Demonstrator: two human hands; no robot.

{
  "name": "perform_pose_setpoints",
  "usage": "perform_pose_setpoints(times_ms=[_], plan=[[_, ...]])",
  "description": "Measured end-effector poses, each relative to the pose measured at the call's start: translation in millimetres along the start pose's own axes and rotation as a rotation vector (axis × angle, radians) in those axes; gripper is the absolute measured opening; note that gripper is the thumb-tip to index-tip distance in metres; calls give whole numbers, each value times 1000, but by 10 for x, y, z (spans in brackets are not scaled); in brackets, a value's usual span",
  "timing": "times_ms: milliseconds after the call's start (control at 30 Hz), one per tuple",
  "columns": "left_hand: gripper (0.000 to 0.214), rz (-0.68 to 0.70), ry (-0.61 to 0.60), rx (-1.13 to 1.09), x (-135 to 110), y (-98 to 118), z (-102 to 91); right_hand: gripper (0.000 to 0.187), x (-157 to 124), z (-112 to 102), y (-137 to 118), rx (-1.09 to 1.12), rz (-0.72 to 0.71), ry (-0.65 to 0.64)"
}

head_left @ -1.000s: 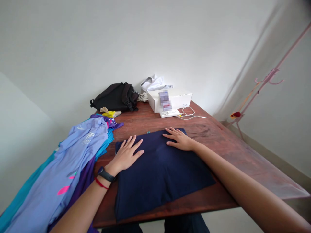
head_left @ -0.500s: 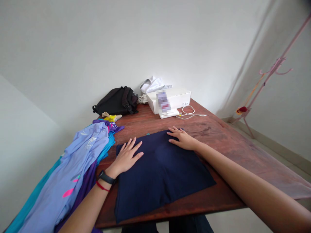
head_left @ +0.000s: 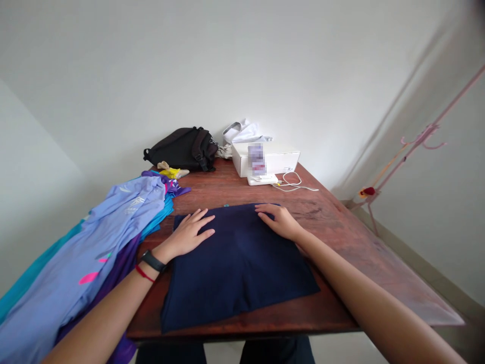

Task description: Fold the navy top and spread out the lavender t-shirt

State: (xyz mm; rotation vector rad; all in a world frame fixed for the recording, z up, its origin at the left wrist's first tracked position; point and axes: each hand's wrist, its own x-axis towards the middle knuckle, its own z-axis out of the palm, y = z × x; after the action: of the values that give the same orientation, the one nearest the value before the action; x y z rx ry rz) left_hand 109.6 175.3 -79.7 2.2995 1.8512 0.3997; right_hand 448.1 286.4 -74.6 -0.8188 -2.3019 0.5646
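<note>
A pair of navy blue shorts (head_left: pixel 238 263) lies spread out on the wooden table, its wide leg ends toward me. My left hand (head_left: pixel 191 232) rests palm down on the upper left part of the cloth, fingers spread. On the upper right corner lies my right hand (head_left: pixel 279 220), its fingers stretched out and closer together than those of the left. Neither hand grasps the fabric. A black watch band (head_left: pixel 153 261) and a red string (head_left: pixel 144 273) circle my left wrist.
Lilac, purple and turquoise clothes (head_left: pixel 113 222) hang over the table's left edge. A black backpack (head_left: pixel 178 149), a white box (head_left: pixel 282 157), a white device (head_left: pixel 261 179) with a cable and a yellow item (head_left: pixel 170 173) stand farther back. A pink rack (head_left: pixel 424 134) leans at right.
The view has shifted slightly. My right hand's fingers have drawn closer together and bent a little at the shorts' upper right corner. My left hand stays flat on the cloth.
</note>
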Motion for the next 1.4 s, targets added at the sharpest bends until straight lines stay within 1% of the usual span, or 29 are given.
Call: perform_pose_setpoints(times_ms=[33, 100, 200, 300, 467, 600, 900, 1133, 1400], plan=[[58, 5, 18, -16, 4, -9, 0, 32, -2, -11, -37, 28, 18, 27], [57, 15, 55, -36, 10, -24, -1, 30, -10, -20, -103, 81, 54, 24], [57, 18, 110, -49, 11, -43, -3, 31, -29, -5, -172, 147, 86, -66], [58, 26, 148, -65, 1, -51, -5, 34, -48, 24, -213, 163, 121, -158], [56, 59, 165, -47, -27, -46, -20, 38, -68, 43, -237, 125, 183, -252], [55, 60, 152, -29, -37, -51, -26, 39, -75, 58, -216, 125, 247, -305], [55, 78, 129, -42, -35, -88, -24, 39, -62, 75, -240, 90, 243, -330], [56, 65, 118, -60, -42, -69, -43, 38, -66, 80, -205, 33, 220, -337], [54, 54, 95, -66, -35, -51, -60, 38, -65, 90, -194, 35, 209, -343]])
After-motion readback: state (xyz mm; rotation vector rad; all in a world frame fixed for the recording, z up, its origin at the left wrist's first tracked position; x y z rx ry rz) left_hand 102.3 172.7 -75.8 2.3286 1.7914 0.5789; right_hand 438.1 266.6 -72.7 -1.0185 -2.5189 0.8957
